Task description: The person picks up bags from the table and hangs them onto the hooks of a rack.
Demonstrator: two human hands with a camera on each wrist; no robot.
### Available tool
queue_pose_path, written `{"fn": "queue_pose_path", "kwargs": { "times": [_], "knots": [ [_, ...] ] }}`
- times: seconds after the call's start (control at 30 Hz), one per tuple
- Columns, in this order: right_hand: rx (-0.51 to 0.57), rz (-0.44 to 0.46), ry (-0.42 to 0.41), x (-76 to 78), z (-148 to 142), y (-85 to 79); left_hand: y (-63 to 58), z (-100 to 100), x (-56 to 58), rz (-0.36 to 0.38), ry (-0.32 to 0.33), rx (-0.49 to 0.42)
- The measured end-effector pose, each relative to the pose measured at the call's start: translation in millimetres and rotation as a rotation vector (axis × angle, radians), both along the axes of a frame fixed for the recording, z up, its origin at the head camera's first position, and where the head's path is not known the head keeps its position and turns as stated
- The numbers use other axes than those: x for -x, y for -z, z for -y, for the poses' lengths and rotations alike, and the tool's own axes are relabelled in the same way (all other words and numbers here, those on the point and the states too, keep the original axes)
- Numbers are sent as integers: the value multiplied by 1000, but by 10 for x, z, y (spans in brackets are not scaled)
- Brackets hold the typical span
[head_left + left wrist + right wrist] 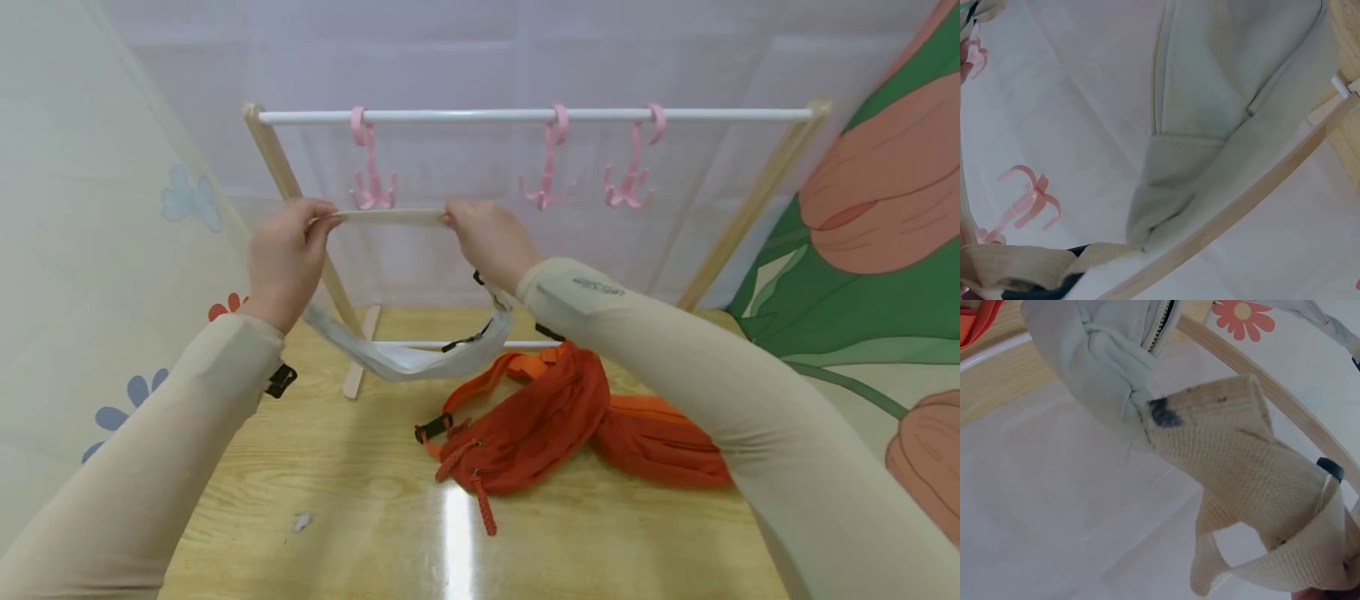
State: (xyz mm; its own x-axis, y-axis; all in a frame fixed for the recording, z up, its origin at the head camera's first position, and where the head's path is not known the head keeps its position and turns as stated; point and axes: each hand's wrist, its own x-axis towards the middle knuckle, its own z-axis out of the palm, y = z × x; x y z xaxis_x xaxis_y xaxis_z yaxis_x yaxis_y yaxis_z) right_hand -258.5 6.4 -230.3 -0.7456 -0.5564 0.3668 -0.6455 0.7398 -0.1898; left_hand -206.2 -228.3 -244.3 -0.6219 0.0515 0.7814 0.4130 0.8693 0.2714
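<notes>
Both hands hold up a pale grey waist bag [408,358] by its cream webbing strap [393,217], which is stretched between them. My left hand [285,258] pinches the strap's left end between thumb and fingers. At the other end, my right hand [491,242] grips it. The bag hangs in a curve below the hands, its zip facing up. In the left wrist view its fabric body [1204,125] fills the upper middle. A dark stain marks the webbing [1222,437] in the right wrist view, where fingers are mostly hidden.
A rack with a white rod [465,116] stands behind the hands. Three pink hooks [372,179] hang from it, one just above the strap. Red-orange waist bags [532,425] lie on the wooden table [360,517], partly behind the right forearm.
</notes>
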Motion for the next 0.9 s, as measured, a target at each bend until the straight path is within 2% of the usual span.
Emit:
{"fn": "queue_pose_path", "kwargs": {
  "times": [0.13,0.3,0.37,0.53,0.67,0.77,0.9],
  "knots": [
    [19,6,15,41,28,-7,-39,21,5,-6,-1,-2],
    [14,-2,36,88,69,-38,-76,44,15,29,-27,-76],
    [6,-13,46,103,83,-56,-83,56,25,19,-39,-59],
    [-11,-33,75,144,102,-96,-81,77,53,-67,-72,78],
    [-9,-22,93,173,116,-118,-88,78,60,-106,-87,123],
    [-4,-17,99,184,122,-128,-106,83,72,-106,-103,148],
    [-12,-31,107,183,128,-155,-149,85,101,-80,-116,139]
  ]
}}
